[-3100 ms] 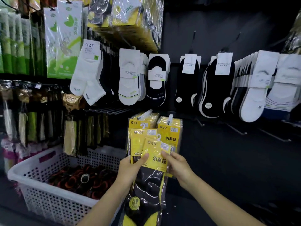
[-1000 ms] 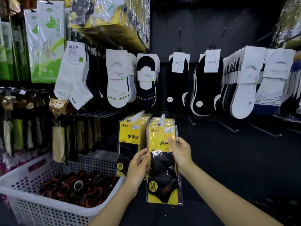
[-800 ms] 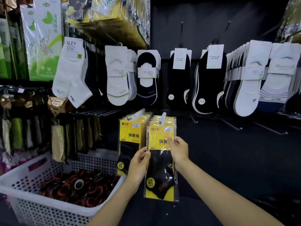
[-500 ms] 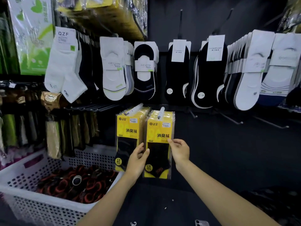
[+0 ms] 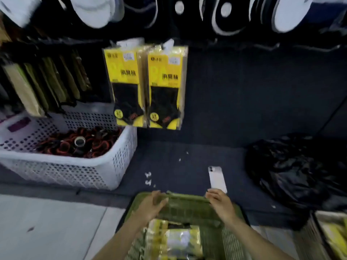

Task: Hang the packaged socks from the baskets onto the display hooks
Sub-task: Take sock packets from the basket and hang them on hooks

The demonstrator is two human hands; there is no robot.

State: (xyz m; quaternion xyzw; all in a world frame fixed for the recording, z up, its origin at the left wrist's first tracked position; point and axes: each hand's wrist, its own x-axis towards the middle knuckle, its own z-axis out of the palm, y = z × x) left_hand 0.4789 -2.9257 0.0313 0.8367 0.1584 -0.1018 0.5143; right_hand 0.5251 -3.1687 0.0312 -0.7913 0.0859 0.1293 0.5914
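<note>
Two stacks of yellow-and-black sock packs hang side by side on display hooks, the left stack (image 5: 124,85) and the right stack (image 5: 166,87). Below me stands a green basket (image 5: 187,205) with more yellow sock packs (image 5: 174,239) lying in it. My left hand (image 5: 152,205) and my right hand (image 5: 219,201) are both low over the basket's far rim, fingers loosely bent, holding nothing. The view is blurred, so I cannot tell whether the fingers touch the rim.
A white perforated basket (image 5: 105,166) with black-and-red rolled items stands at the left. A phone (image 5: 216,179) lies on the dark floor mat, and a black plastic bag (image 5: 293,171) sits at the right. Another container with yellow packs (image 5: 334,239) shows at bottom right.
Both hands let go of the hung sock pack on the right stack and dropped down to the green basket. My view has tilted downward from the wall to the floor.
</note>
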